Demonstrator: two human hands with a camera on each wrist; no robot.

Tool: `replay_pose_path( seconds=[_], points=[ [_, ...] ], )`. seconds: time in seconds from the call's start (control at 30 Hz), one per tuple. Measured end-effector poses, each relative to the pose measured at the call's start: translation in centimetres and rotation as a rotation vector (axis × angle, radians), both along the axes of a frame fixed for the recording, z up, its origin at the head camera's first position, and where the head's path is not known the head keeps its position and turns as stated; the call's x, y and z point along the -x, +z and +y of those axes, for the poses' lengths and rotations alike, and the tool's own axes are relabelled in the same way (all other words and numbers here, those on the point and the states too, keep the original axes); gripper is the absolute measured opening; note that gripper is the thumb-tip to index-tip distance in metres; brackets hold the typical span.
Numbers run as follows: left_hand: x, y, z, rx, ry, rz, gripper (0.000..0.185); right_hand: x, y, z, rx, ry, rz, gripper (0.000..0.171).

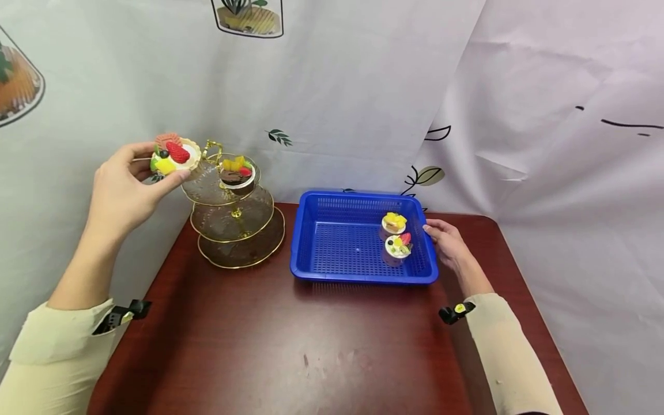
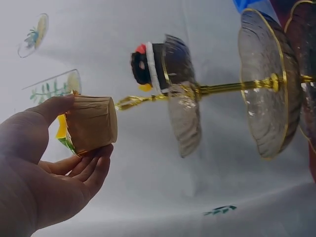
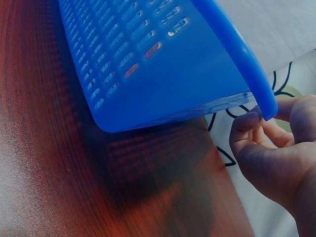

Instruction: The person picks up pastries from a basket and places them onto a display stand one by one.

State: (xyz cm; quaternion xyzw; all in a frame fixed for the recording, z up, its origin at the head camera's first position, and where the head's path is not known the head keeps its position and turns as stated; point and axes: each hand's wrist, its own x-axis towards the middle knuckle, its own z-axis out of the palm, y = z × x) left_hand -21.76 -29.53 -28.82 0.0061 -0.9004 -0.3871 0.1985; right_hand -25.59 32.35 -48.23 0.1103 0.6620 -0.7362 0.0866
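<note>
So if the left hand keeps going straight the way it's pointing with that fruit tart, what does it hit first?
Most likely the gold loop handle atop the tiered glass stand, or the top plate's rim just below it. The left hand holds the fruit tart close beside them; depth is hard to judge.

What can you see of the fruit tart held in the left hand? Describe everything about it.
The fruit tart has a pleated tan case, white topping and a red strawberry, yellow piece, green bit and dark berry. The left hand pinches it between thumb and fingers, tilted, in the air just left of the top tier of the glass stand, apart from it.
</note>
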Motion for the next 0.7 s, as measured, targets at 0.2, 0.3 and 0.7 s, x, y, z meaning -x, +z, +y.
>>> replay_pose_path(
  seconds=[0.2, 0.3, 0.7],
  points=[
    [0.7, -0.9, -0.5, 0.002, 0.004, -0.047, 0.081, 0.3, -0.7, 0.2, -0.029, -0.015, 0.010, 0.038],
    [0.9, -1.3, -0.9, -0.005, 0.018, -0.066, 0.082, 0.4, -0.7, 0.0, -0.056, -0.009, 0.014, 0.037],
    [3.0, -3.4, -1.4, 0.004, 0.062, -0.110, 0.086, 0.1, -0.6, 0.1, -0.034, -0.015, 0.006, 0.041]
  ],
)
